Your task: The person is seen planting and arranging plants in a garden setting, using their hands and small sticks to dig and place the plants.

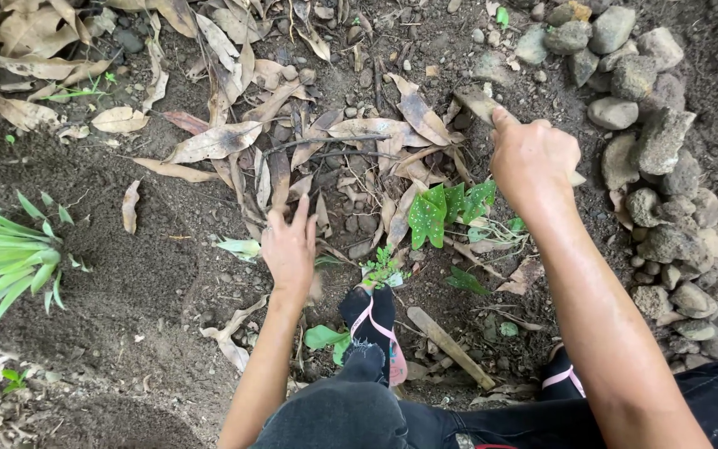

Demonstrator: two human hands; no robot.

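Dark-socked foot (373, 320) planted just below spotted-leaf plant (442, 212). Left hand (289, 247) spread wide, empty, left of plant. Flat stick (482, 104) gripped by right hand (533, 158) above plant; roots best kept clear.

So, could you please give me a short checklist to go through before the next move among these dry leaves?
1. Left hand free: ok, open, fingers spread over the dry brown leaves.
2. Right hand grip: ok, closed on a flat soil-smeared tool.
3. Tool's kind and working end: cannot tell, mostly hidden.
4. Green white-spotted plant intact: ok, upright between the hands.
5. Black-socked foot in a pink-strapped sandal away from the tool: ok.
6. Grey stone pile undisturbed: ok.
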